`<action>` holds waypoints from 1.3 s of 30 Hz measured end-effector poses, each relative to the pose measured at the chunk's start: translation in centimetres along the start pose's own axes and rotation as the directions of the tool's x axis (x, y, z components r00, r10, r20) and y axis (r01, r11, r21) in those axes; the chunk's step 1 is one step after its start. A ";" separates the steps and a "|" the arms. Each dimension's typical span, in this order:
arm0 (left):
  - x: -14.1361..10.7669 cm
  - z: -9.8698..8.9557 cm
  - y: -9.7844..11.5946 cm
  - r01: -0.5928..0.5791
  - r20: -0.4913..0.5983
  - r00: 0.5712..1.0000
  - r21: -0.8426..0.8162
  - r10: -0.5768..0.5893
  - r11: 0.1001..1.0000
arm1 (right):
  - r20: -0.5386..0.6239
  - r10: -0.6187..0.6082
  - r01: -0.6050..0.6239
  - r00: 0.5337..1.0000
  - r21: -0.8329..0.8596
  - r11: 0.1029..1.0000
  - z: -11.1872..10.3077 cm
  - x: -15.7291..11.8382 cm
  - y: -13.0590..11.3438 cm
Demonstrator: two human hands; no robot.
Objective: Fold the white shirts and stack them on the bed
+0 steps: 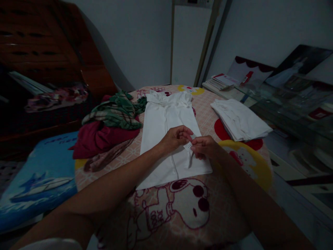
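Note:
A white garment (156,128) with ruffles at its far end lies flat on the round table, a long seam running down its middle. Over its near right part both hands meet, fingers pinched. My left hand (175,138) is closed at a small white label (187,146) with print on it. My right hand (204,146) pinches from the other side, at the label's right edge. A narrow white strip (189,160) hangs below the label. What exactly lies between the fingertips is partly hidden.
A patterned cloth (117,180) covers the table. Green plaid (117,109) and dark red clothes (101,140) are heaped at left. Folded white clothes (240,119) lie at right. Beyond stands a glass shelf (281,104); a blue cushion (44,177) is at left.

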State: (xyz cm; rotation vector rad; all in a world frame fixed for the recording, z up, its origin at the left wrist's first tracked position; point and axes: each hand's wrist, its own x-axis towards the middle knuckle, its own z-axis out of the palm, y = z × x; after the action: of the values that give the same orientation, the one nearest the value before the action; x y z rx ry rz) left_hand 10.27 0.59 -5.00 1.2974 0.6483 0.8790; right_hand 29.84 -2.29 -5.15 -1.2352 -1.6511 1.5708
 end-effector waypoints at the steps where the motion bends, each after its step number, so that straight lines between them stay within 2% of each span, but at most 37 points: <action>1: 0.0 -0.1 0.0 0.007 -0.018 1.000 -0.005 -0.007 1.000 | -0.009 -0.008 0.008 1.000 -0.001 1.000 0.0 0.0 -0.1; 6: 0.2 -0.4 -0.3 0.036 -0.059 0.997 -0.045 -0.039 0.998 | -0.051 -0.028 0.027 0.998 -0.005 1.000 0.1 0.1 0.0; 13: -0.1 -0.5 0.4 0.179 0.018 0.984 -0.086 -0.178 0.980 | -0.145 0.011 -0.009 0.989 0.017 1.000 0.4 0.3 -0.2; 19: -0.3 -0.4 -0.1 0.221 0.089 0.972 -0.054 -0.216 0.974 | -0.201 0.005 -0.001 0.980 0.017 1.000 0.6 0.3 -0.7; 31: -0.2 0.0 0.5 0.306 -0.024 0.952 -0.034 -0.306 0.952 | -0.181 -0.020 0.027 0.983 0.036 0.999 0.3 0.2 -0.3; 39: -0.2 0.1 0.7 0.308 -0.020 0.951 -0.062 -0.310 0.949 | -0.150 -0.066 0.072 0.986 0.032 0.997 0.1 0.0 -0.3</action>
State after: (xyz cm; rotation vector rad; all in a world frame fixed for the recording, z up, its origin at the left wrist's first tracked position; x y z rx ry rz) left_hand 10.12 0.36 -4.32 1.0945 0.8185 0.6555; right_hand 29.64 -2.31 -4.86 -1.2314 -1.5463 1.4258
